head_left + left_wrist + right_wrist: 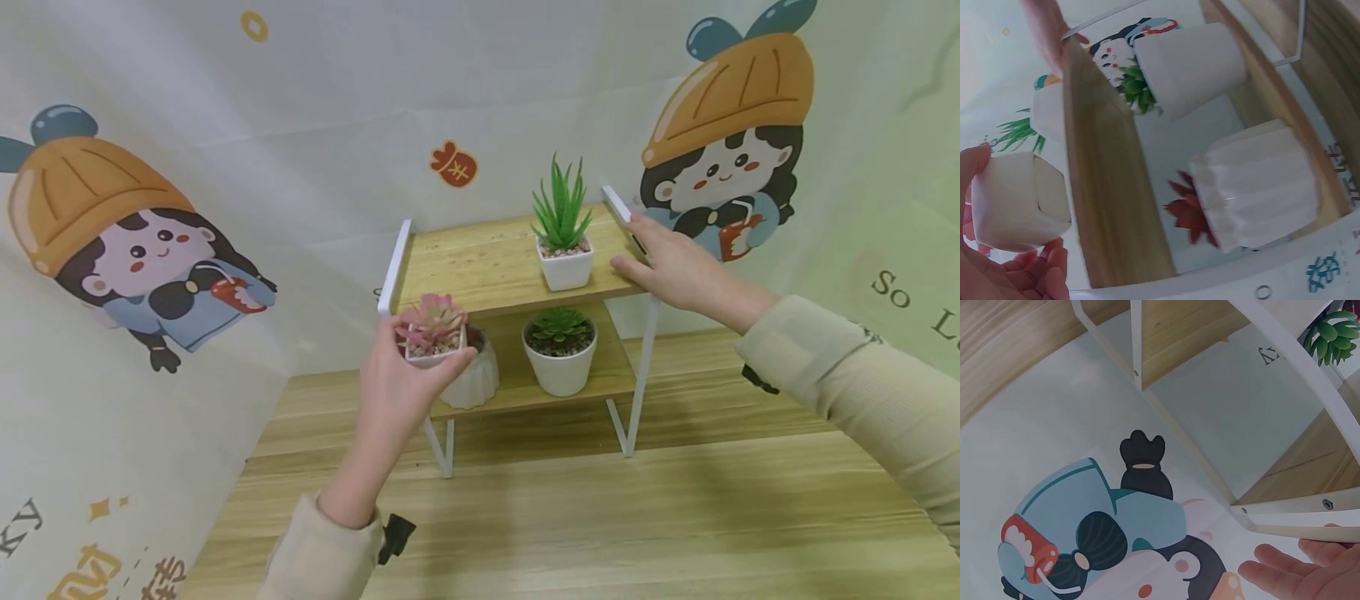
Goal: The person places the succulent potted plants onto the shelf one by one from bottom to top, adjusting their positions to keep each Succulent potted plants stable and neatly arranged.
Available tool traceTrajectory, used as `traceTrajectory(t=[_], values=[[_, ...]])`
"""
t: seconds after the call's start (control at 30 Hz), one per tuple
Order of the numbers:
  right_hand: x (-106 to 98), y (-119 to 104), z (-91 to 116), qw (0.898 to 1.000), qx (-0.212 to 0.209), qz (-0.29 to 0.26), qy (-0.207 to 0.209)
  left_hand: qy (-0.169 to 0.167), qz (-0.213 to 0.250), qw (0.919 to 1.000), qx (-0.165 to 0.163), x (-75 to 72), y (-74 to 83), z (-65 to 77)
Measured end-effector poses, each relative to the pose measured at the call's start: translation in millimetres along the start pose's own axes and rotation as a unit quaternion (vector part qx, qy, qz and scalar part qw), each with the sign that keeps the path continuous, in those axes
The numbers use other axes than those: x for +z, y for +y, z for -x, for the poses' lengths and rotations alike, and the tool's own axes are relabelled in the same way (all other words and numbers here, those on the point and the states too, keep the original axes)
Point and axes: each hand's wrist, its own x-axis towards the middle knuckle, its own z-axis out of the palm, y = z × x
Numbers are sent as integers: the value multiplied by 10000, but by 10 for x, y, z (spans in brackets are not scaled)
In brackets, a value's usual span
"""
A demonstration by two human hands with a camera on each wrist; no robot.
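My left hand (397,375) holds a small white square pot with a pink succulent (432,325), thumb and fingers around its sides. The pot (1019,200) is beside the left front end of the upper board in the left wrist view. At the right end of the two-tier shelf (480,267), my right hand (678,262) rests on the white rail, its thumb over the board. A white square pot with a spiky green plant (566,271) stands on the upper board, near that hand.
On the lower board stand a round white pot with a green succulent (561,367) and a ribbed white pot (480,379) with a red succulent (1191,212). White metal legs (637,392) support the shelf on a wood-grain surface (570,525). A printed cloth (337,167) hangs behind.
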Motion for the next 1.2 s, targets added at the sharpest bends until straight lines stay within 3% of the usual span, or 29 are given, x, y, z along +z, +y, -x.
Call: traceTrajectory(t=[0.27,0.37,0.5,0.6,0.93,1.2], values=[[1,-4,5,10000,6,68,56,122,-191,9997,66,-72,311,-205],[-1,-2,7,9999,-15,87,84,155,-358,9990,210,-83,386,-315],[2,5,8,9999,-33,84,108,85,-378,9991,160,-69,444,-454],[5,10,6,9999,-66,66,123,-27,-403,9992,0,-35,476,-519],[2,12,1,9999,-27,57,141,-147,-657,9977,-71,150,475,-657],[17,20,-6,9998,-62,7,189,-204,-704,9972,-159,172,420,-720]])
